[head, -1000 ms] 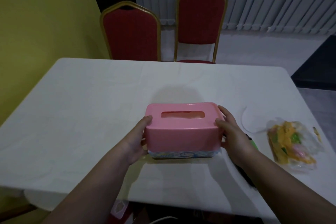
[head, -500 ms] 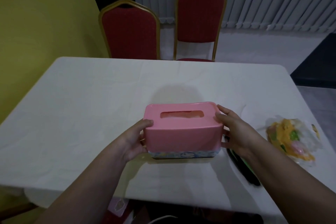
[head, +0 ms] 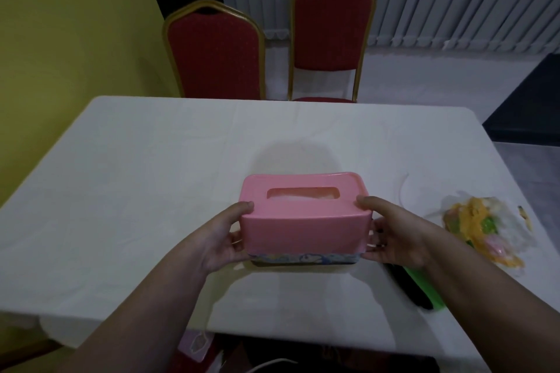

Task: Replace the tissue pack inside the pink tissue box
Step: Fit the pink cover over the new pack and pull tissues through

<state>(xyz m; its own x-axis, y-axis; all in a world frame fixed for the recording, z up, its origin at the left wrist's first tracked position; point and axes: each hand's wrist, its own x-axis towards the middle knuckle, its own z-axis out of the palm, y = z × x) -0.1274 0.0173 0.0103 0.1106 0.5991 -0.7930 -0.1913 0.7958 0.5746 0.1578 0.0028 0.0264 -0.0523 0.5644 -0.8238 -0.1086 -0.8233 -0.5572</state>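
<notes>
The pink tissue box [head: 303,228] is in the middle of the white table [head: 145,179], its slot facing up and tissue showing inside. A blue patterned strip [head: 303,258] shows along its lower edge. My left hand [head: 221,239] grips the box's left end, thumb on the top edge and fingers against the side. My right hand [head: 394,236] grips the right end the same way. The box looks lifted slightly off the table, tilted toward me.
A crumpled clear wrapper [head: 485,233] with orange, green and pink print lies at the right. A dark and green object [head: 421,285] lies under my right forearm. Two red chairs [head: 215,51] stand behind the table, a yellow wall to the left.
Both hands have tightened on the box ends and raised it a little. My right thumb has moved onto the top edge.
</notes>
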